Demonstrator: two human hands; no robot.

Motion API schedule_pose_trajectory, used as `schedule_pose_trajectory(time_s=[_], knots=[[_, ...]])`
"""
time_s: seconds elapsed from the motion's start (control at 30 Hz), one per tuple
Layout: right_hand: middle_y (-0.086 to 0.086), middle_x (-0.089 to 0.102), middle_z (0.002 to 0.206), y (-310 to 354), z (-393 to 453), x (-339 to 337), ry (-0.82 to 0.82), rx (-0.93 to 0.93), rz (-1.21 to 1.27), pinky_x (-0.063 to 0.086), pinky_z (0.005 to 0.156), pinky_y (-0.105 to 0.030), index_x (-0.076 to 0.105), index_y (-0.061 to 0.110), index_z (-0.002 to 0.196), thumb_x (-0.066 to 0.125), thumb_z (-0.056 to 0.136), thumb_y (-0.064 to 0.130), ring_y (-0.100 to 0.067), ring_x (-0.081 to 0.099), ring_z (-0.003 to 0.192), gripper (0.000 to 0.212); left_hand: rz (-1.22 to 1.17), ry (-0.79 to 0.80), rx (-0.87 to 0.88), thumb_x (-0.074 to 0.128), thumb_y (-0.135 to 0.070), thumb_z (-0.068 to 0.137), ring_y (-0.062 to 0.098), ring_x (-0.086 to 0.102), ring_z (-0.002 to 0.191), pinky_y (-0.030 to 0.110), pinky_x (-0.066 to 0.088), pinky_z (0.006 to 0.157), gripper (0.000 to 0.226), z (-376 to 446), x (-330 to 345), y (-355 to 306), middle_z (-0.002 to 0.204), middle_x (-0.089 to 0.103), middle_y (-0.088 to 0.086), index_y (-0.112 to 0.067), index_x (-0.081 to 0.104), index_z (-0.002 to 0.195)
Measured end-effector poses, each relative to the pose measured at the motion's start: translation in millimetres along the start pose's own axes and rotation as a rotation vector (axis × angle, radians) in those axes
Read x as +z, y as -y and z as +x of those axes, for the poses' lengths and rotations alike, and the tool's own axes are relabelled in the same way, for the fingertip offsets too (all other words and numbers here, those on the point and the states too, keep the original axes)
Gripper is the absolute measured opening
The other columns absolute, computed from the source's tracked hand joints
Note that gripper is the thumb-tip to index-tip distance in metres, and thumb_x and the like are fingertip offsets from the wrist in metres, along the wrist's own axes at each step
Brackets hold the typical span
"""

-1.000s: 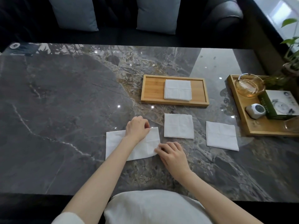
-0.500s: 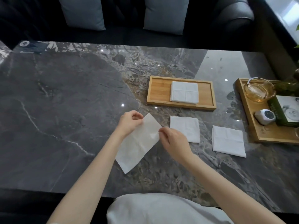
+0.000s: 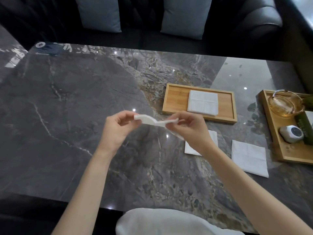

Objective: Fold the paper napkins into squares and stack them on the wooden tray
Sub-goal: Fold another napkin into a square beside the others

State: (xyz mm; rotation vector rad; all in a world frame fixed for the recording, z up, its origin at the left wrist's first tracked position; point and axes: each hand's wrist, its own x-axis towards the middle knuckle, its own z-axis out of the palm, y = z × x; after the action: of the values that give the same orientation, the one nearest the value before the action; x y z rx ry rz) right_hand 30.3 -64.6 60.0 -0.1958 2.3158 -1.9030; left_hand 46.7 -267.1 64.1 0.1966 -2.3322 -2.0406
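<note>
Both hands hold one white paper napkin (image 3: 153, 121) in the air above the marble table, seen edge-on and curved in a wave. My left hand (image 3: 116, 128) pinches its left end, my right hand (image 3: 191, 131) its right end. Behind my right hand stands the wooden tray (image 3: 174, 100) with a folded white napkin (image 3: 202, 102) lying on it. A flat napkin (image 3: 191, 148) lies on the table, partly hidden by my right hand. Another flat napkin (image 3: 249, 157) lies to its right.
A second wooden tray (image 3: 271, 133) at the right edge carries a glass ashtray (image 3: 286, 104), a small white device (image 3: 291, 134) and a green box (image 3: 304, 128). A dark sofa with two grey cushions (image 3: 100, 13) runs behind the table. The table's near edge is close to my lap.
The napkin went from lying flat on the table, to lifted and hanging from both hands, to held level between them, higher and farther from me. The camera view shifted left.
</note>
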Motion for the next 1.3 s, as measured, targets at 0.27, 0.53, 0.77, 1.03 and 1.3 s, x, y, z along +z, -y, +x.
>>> schedule_pose_trajectory(time_s=[0.27,0.53,0.77,1.03,1.3], knots=[[0.008,0.071,0.082,-58,-53,9,0.258,0.15,-0.169,0.048,0.074,-0.015,0.071,0.012,0.083,0.066,0.082,0.011,-0.003,0.064,0.079,0.006,0.213,0.095,-0.178,0.074,-0.004,0.071,0.005,0.067,0.087,0.017,0.047,0.085,0.017,-59,-10,66,0.084,0.074,-0.014,-0.02,0.07,0.07],[-0.004,0.07,0.08,-78,-46,21,0.184,0.24,-0.222,0.047,0.071,-0.024,0.067,0.011,0.083,0.064,0.084,0.014,-0.014,0.062,0.076,0.004,0.271,0.008,-0.275,0.071,-0.004,0.074,0.0,0.062,0.066,0.013,0.048,0.07,0.027,-50,-7,89,0.067,0.07,-0.021,-0.031,0.07,0.067],[-0.006,0.058,0.068,-87,-3,30,0.17,0.23,-0.479,0.043,0.059,-0.034,0.056,0.006,0.074,0.061,0.085,0.021,-0.019,0.052,0.062,0.019,0.435,-0.023,-0.313,0.07,-0.007,0.074,-0.007,0.059,0.06,0.002,0.042,0.06,0.022,-16,-3,104,0.066,0.067,-0.014,-0.027,0.065,0.066],[-0.005,0.06,0.1,-97,-5,44,0.021,0.216,-0.787,0.043,0.074,-0.031,0.05,0.012,0.117,0.061,0.083,0.017,-0.022,0.052,0.095,0.037,0.684,-0.115,-0.261,0.065,-0.014,0.078,0.019,0.054,0.066,0.033,0.049,0.069,0.01,-13,13,108,0.08,0.063,0.003,-0.012,0.065,0.088],[-0.002,0.015,0.155,-111,-39,78,0.252,-0.083,-0.971,-0.005,0.114,-0.039,0.017,0.017,0.146,0.003,0.095,0.045,-0.018,0.004,0.143,0.06,1.108,0.095,0.179,0.033,-0.022,0.088,0.02,0.041,0.13,0.038,0.036,0.105,0.047,-48,50,137,0.137,0.05,0.008,-0.009,0.041,0.132]])
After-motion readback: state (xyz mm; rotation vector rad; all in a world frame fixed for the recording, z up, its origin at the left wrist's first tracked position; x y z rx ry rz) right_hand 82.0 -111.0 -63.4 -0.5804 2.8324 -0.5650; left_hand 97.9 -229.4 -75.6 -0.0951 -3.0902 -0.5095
